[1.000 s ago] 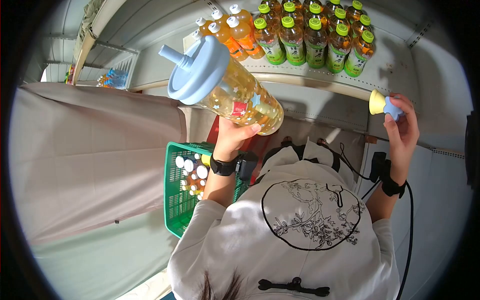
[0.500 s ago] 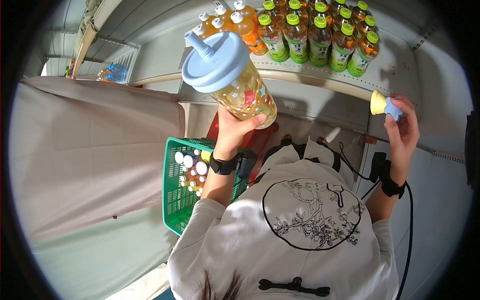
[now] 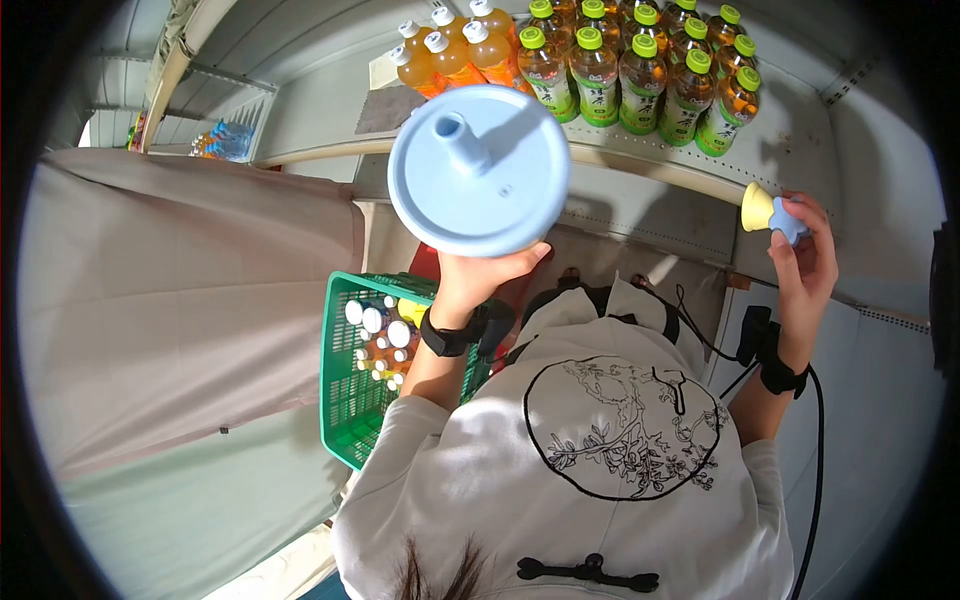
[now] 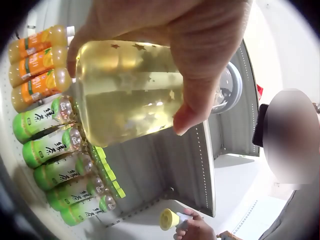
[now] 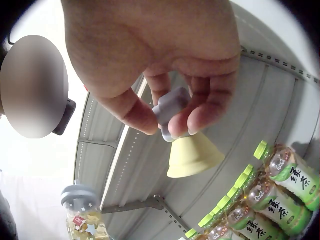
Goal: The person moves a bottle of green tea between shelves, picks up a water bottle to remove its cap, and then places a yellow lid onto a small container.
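My left hand [image 3: 478, 280] grips a clear tumbler with a light blue lid [image 3: 530, 200] in the head view, its top turned toward the camera and a short spout rising from it. The left wrist view shows the tumbler's star-printed body [image 4: 130, 95], with pale yellow inside and my thumb and fingers around it. Away to the right, my right hand [image 3: 806, 262] pinches a small piece by its blue star-shaped end, and a flared yellow cone [image 3: 756, 207] points left. In the right wrist view, thumb and fingertips hold that blue end [image 5: 170, 110].
Green-capped tea bottles [image 3: 641, 85] stand in rows on the shelf [image 3: 790, 130], beside white-capped orange drink bottles [image 3: 455, 65]. A green basket [image 3: 338, 400] holding several bottles sits left of the body. A draped cloth [image 3: 190, 300] hangs at the left.
The tumbler has turned from a leftward tilt showing its side until the lid faces the head camera. My right hand has stayed almost still with its small piece.
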### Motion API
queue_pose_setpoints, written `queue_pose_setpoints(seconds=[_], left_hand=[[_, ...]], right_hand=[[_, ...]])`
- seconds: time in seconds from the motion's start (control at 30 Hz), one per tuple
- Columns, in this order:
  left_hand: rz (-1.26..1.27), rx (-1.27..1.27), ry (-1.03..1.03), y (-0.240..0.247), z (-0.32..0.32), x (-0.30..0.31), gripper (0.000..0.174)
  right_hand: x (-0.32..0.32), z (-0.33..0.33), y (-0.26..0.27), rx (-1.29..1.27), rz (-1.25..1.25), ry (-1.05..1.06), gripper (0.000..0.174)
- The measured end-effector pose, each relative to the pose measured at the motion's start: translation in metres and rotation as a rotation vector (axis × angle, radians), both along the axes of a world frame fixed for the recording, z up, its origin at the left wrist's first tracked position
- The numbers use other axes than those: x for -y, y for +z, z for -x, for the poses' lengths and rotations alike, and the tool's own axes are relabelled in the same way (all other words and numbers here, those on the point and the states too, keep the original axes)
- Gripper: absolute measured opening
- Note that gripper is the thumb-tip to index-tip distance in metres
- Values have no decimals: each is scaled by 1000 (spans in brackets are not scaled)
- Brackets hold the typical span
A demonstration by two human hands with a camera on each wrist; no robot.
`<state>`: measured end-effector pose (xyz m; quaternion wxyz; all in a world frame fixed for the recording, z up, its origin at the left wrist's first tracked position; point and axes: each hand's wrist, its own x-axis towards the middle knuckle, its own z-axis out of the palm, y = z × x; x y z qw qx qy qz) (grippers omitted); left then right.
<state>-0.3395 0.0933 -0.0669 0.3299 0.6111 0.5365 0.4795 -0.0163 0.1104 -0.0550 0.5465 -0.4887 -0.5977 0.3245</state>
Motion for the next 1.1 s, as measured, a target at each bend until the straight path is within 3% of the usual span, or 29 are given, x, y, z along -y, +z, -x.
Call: queue_pose_setpoints(seconds=[0.1, 0.17, 0.2, 0.53, 0.67, 1.1], left_hand=[[37, -51, -26, -10, 6, 7, 52], [305, -239, -104, -12, 7, 10, 41], [308, -233, -100, -12, 7, 10, 41], [-459, -239, -11, -20, 1, -20, 53], [-484, -126, -122, -2, -9, -19, 54], [-506, -153, -68, 5, -17, -18, 59]], right_hand=[[-1, 0, 0, 0, 3, -8, 26], [-2, -1, 0, 18, -10, 0, 26], [-3, -1, 0, 32, -25, 4, 25], [-4, -1, -1, 17, 5, 3, 25], [-5, -1, -1, 14, 3, -2, 25], [-9, -2, -2, 57, -10, 2, 25]])
